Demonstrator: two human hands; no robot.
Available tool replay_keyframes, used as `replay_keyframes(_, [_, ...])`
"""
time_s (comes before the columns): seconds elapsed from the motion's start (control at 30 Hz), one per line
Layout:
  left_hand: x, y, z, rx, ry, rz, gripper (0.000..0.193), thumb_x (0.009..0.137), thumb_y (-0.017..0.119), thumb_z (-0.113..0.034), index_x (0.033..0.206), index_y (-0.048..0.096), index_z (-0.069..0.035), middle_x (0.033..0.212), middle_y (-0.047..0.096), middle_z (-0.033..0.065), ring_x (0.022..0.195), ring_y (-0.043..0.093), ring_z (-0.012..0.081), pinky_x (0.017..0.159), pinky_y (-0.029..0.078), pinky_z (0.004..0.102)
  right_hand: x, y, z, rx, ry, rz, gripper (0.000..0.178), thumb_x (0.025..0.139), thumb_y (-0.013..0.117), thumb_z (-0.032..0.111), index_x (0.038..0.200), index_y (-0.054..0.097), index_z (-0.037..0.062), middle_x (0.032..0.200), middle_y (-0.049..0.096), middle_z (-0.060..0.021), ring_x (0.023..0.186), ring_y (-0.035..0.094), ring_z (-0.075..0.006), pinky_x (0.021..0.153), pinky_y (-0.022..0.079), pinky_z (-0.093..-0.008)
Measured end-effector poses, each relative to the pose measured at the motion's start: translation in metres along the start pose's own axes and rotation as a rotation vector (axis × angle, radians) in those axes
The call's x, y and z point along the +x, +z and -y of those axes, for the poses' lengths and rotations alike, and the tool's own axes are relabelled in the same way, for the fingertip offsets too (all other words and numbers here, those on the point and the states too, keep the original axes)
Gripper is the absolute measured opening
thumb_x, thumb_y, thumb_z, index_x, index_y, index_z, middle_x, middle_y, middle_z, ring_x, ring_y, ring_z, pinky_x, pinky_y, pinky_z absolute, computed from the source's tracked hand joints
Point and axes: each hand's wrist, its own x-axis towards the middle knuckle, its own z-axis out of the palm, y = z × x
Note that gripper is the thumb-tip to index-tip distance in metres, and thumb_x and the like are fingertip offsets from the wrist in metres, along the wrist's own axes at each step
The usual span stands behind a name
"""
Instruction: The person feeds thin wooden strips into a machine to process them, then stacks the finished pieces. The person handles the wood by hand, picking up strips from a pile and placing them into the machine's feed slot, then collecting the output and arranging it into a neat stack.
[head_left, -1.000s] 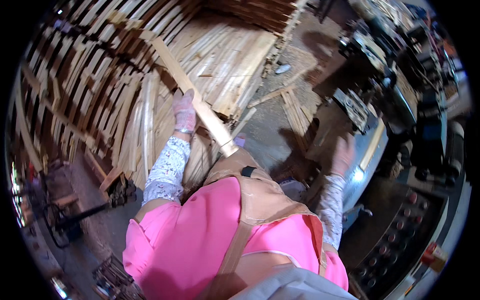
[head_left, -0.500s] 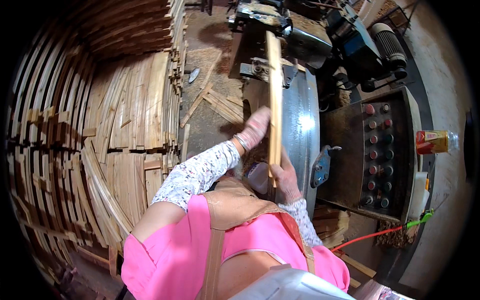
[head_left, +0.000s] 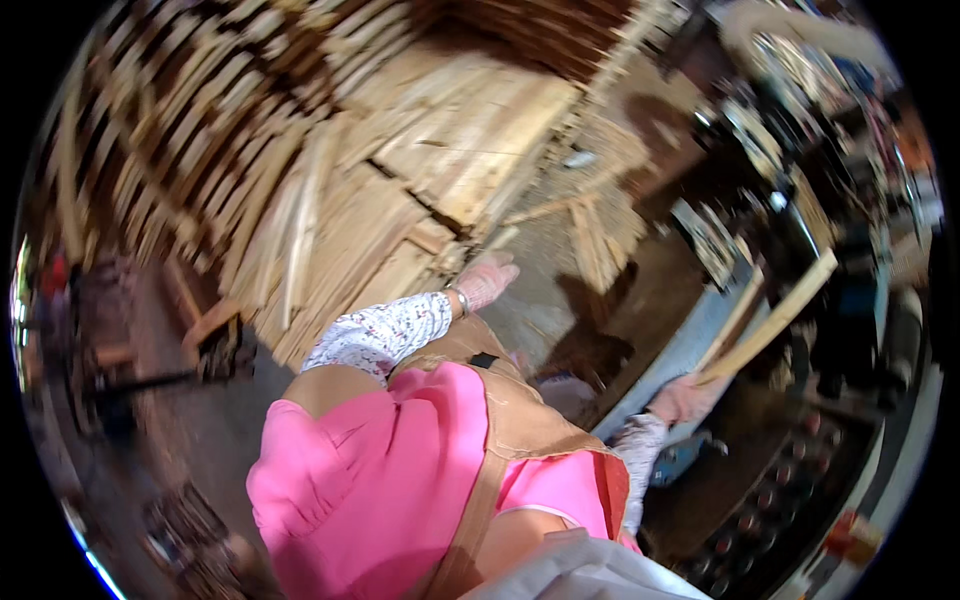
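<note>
Gripping pale wood strip [head_left: 778, 318] by near end with right hand [head_left: 690, 398], slanting it up and right beside metal desk [head_left: 658, 360]. Pointing left hand [head_left: 487, 278], fingers extended and unclenched, out over floor [head_left: 535, 295] near plank stack [head_left: 370, 235]; can't tell if touching stack. Holding hands well apart. Seeing second strip [head_left: 733, 315] just left of pale one, lengthwise along desk. Also seeing button panel [head_left: 765, 500] below and right of right hand, plus loose strips [head_left: 592, 245] on floor ahead. Too blurred for finer detail.
</note>
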Motion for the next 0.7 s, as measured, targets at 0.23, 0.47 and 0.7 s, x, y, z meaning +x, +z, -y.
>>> replay_keyframes(0.23, [-0.015,-0.192,0.067,0.366,0.180,-0.740,0.075,0.092,0.071,-0.041,0.152,0.054,0.001,0.151,0.060,0.0278,0.138,0.057,0.0431,0.120,0.043,0.0458,0.056,0.052,0.011,0.051,0.059,0.299,0.064,0.101,0.063,0.026,0.157,0.048,0.0004,0.147,0.062,-0.0303,0.132,0.060,-0.0481,0.112,0.048,-0.0501])
replay_keyframes(0.47, [-0.056,-0.400,0.204,0.883,-0.698,-0.816,0.078,0.104,0.052,-0.056,0.163,0.044,-0.005,0.164,0.049,0.0205,0.148,0.051,0.0365,0.124,0.040,0.0448,-0.096,-0.062,-0.009,-0.187,0.019,0.578,0.062,0.103,0.059,0.022,0.156,0.047,-0.0094,0.150,0.056,-0.0346,0.139,0.055,-0.0497,0.118,0.045,-0.0458])
replay_keyframes(0.7, [-0.076,-0.445,0.217,0.780,-0.711,-0.737,0.094,0.099,0.048,-0.080,0.152,0.059,-0.003,0.145,0.066,0.0233,0.130,0.066,0.0358,0.109,0.053,0.0466,-0.179,-0.042,0.152,0.113,-0.280,0.775,0.059,0.104,0.060,0.026,0.152,0.050,-0.0061,0.142,0.060,-0.0282,0.130,0.059,-0.0434,0.113,0.047,-0.0449])
